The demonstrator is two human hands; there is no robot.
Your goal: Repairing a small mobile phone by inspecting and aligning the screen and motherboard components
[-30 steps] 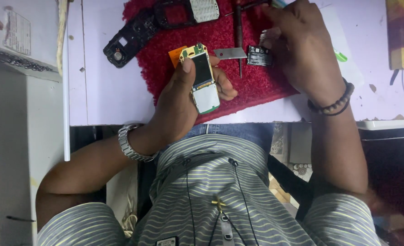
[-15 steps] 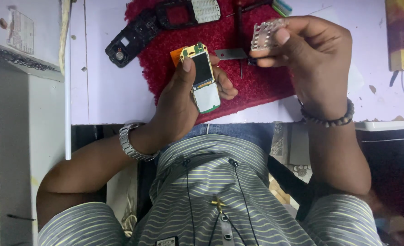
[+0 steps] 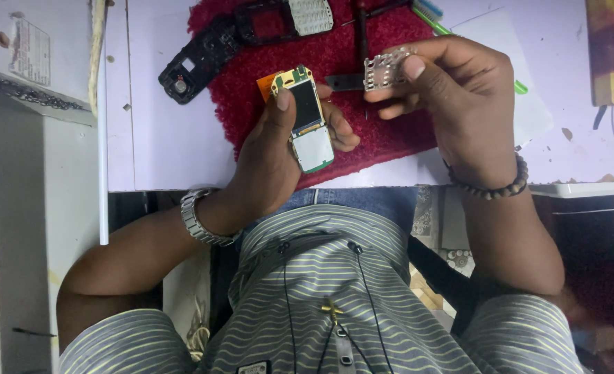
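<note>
My left hand (image 3: 272,156) grips a bare phone circuit board (image 3: 307,119) with a small dark screen and a white pad, held upright over the red mat (image 3: 390,131). My right hand (image 3: 452,97) pinches a small clear rubber keypad membrane (image 3: 384,69) between thumb and fingers, just right of the board and slightly above it. A metal watch sits on the left wrist and a dark bead bracelet on the right.
On the mat's far side lie a black phone back shell (image 3: 195,61), a black front frame with a grey keypad (image 3: 286,17), a dark tool (image 3: 359,28) and a green-handled brush (image 3: 431,17). A white paper sheet (image 3: 528,111) lies at right, a grey cabinet (image 3: 30,173) at left.
My right hand lifted the keypad membrane off the mat and brought it down and left toward the board. The left hand kept the board still.
</note>
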